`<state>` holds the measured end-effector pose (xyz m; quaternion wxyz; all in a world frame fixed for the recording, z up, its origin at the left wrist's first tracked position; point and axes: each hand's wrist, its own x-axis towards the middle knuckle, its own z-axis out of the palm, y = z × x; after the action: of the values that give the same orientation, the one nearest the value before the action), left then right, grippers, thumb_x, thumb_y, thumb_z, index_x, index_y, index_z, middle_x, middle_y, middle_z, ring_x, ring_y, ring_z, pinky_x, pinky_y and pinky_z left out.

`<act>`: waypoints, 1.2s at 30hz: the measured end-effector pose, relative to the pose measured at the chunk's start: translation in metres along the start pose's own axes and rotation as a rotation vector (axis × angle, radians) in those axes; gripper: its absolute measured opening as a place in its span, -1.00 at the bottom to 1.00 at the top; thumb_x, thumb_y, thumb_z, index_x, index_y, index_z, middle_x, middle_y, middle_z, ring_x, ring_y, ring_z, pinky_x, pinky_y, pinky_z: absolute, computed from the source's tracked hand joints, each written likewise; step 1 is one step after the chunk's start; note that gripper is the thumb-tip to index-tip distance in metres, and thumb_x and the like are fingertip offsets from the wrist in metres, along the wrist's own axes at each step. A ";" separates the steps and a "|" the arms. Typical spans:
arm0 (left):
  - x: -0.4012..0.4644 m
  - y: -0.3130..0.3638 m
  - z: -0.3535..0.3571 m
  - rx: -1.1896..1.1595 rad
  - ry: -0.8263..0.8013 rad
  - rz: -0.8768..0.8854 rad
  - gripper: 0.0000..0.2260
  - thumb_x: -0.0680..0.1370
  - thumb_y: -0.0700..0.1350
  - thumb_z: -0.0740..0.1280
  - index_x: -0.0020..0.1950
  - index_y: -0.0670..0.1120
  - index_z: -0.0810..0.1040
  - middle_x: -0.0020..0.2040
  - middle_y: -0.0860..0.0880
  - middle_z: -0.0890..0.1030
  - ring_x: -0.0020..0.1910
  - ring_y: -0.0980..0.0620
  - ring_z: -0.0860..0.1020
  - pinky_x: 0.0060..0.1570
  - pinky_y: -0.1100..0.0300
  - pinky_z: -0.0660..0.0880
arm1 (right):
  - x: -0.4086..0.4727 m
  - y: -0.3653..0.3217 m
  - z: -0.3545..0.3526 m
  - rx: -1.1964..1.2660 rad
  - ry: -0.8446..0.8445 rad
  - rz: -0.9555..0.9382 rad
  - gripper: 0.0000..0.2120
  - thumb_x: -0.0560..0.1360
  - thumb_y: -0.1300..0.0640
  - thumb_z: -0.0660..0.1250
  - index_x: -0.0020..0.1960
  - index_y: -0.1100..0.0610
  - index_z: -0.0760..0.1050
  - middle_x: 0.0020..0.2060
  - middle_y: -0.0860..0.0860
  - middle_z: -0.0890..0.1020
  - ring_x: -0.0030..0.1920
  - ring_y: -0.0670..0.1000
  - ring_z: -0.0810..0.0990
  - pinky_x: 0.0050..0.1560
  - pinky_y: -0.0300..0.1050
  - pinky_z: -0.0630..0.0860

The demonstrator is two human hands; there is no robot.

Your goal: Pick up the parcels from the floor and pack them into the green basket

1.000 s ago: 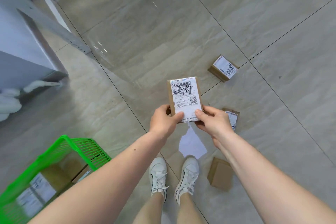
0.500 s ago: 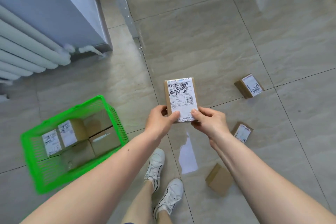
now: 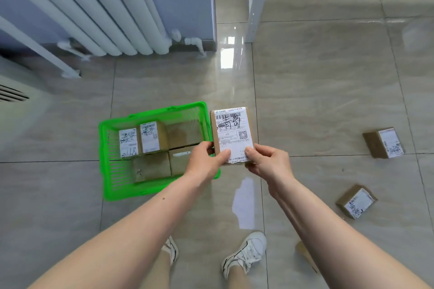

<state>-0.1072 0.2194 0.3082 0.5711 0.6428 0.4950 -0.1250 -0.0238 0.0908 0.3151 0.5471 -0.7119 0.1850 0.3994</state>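
Note:
I hold a brown parcel (image 3: 231, 134) with a white shipping label upright in front of me. My left hand (image 3: 206, 162) grips its lower left corner and my right hand (image 3: 267, 162) its lower right corner. The green basket (image 3: 104, 148) stands on the floor just left of the held parcel, with several brown parcels inside it. Two labelled parcels lie on the tiles at the right, one farther (image 3: 382, 142) and one nearer (image 3: 355, 203). A third parcel (image 3: 304, 253) shows partly behind my right forearm.
A white radiator (image 3: 94, 12) and blue wall fill the upper left. A white table leg (image 3: 257, 2) stands at top centre. My white shoes (image 3: 246, 253) are at the bottom. Glossy beige tiles stretch between me and the right-hand parcels.
My view has swung left, so the basket now sits beside the held parcel at centre and the floor parcels have shifted to the right. Both hands keep the same grip on the parcel.

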 end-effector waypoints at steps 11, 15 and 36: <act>0.056 -0.076 -0.147 0.131 -0.010 0.006 -0.65 0.51 -0.04 0.35 0.28 -0.08 0.53 0.22 0.00 0.59 0.18 -0.01 0.55 0.20 0.14 0.45 | 0.021 0.056 0.176 0.017 -0.006 0.060 -0.87 0.49 0.24 0.41 0.03 0.22 0.65 -0.12 0.14 0.70 -0.14 0.07 0.61 0.04 0.01 0.61; 0.085 -0.103 -0.156 0.017 -0.012 -0.011 -0.33 0.50 -0.20 0.40 0.55 -0.05 0.19 0.32 -0.05 0.54 0.27 0.00 0.52 0.32 -0.01 0.44 | 0.052 0.077 0.202 -0.052 0.023 0.048 -0.94 0.47 0.19 0.44 -0.08 0.14 0.67 -0.11 0.17 0.72 -0.17 0.07 0.62 0.10 0.12 0.61; 0.275 -0.229 -0.137 0.517 0.248 0.006 -0.32 0.49 0.11 0.39 0.54 0.17 0.14 0.59 -0.02 0.04 0.56 -0.09 0.02 0.47 -0.03 0.12 | 0.248 0.198 0.289 -0.231 0.034 0.077 -0.76 0.36 -0.02 0.44 -0.02 0.05 0.67 -0.12 -0.05 0.74 -0.03 0.06 0.71 0.16 0.18 0.58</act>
<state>-0.2095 0.4403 0.0127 0.3239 0.7788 0.5109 -0.1658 -0.1169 0.3360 -0.0246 0.4426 -0.7693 0.1742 0.4265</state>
